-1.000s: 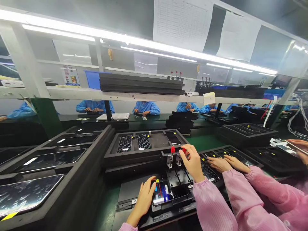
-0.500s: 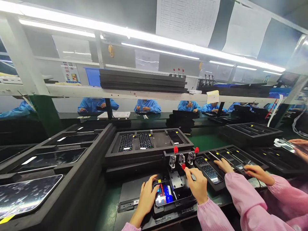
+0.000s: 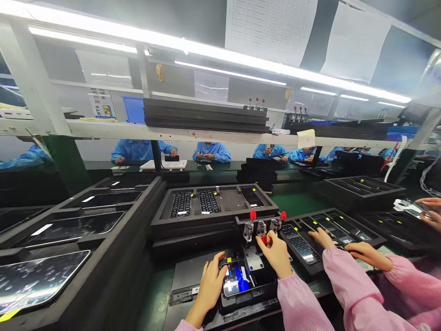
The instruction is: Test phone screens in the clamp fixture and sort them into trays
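A smartphone with a lit, colourful screen lies in a black test fixture in front of me. My left hand is at the phone's left end, fingers apart, its thumb against the edge of the screen. The fixture carries several metal toggle clamps with red tips, and a metal block sits over the phone's middle. My right hand has its fingers closed around the lowered red clamp handle. Two other red tips stand upright behind it.
Behind the fixture a foam tray holds several phones and parts. Stacked foam trays of phones rise at my left. On the right, a co-worker's hands work over another phone tray. A shelf crosses above.
My right hand has shifted left and its fingers have come further around the red handle. My left hand has stayed in place. The co-worker's right hand beside me has moved slightly.
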The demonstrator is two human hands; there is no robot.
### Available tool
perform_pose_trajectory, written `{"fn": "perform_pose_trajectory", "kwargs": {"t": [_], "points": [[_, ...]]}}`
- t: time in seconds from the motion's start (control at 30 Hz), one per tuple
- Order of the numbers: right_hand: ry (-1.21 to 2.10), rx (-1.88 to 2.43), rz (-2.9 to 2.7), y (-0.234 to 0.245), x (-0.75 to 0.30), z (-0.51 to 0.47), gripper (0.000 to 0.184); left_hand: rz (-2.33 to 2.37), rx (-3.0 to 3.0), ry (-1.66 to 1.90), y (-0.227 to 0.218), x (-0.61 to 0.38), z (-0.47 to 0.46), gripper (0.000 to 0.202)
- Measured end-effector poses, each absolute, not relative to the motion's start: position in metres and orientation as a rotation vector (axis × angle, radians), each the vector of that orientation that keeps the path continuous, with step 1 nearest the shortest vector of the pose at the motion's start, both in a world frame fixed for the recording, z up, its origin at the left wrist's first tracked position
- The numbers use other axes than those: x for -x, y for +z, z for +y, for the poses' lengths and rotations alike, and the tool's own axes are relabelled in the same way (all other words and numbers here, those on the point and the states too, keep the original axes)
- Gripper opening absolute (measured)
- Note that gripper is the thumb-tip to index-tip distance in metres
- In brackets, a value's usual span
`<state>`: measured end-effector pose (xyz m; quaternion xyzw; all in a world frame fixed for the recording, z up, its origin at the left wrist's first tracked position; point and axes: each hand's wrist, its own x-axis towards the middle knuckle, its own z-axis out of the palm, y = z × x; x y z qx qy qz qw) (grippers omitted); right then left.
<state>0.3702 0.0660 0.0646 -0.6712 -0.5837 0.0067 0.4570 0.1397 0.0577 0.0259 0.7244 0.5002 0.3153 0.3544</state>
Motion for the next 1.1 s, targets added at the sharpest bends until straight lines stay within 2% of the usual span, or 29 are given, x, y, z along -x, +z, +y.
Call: {"fn": "perform_pose_trajectory", "kwargs": {"t": [0.33, 0.47, 0.73, 0.9, 1.0, 1.1], "points": [[-0.025, 1.664, -1.43, 0.062, -0.368, 0.069, 0.038, 1.302, -1.897, 0.798, 0.025, -0.14, 0.056, 0.034], [-0.049, 1.645, -1.398, 0.065, -0.371, 0.068, 0.03, 1.32, -1.907, 0.782, 0.026, -0.14, 0.057, 0.035], [-0.168, 1.581, -1.215, 0.117, -0.457, 0.014, 0.025, 1.33, -1.9, 0.792, 0.027, -0.14, 0.056, 0.034], [-0.195, 1.566, -1.177, 0.146, -0.516, -0.023, 0.045, 1.321, -1.904, 0.787, 0.029, -0.14, 0.055, 0.035], [-0.179, 1.572, -1.196, 0.15, -0.514, -0.025, 0.048, 1.326, -1.905, 0.782, 0.028, -0.14, 0.056, 0.035], [-0.144, 1.591, -1.235, 0.134, -0.47, -0.004, 0.046, 1.323, -1.905, 0.787, 0.026, -0.14, 0.056, 0.035]]}}
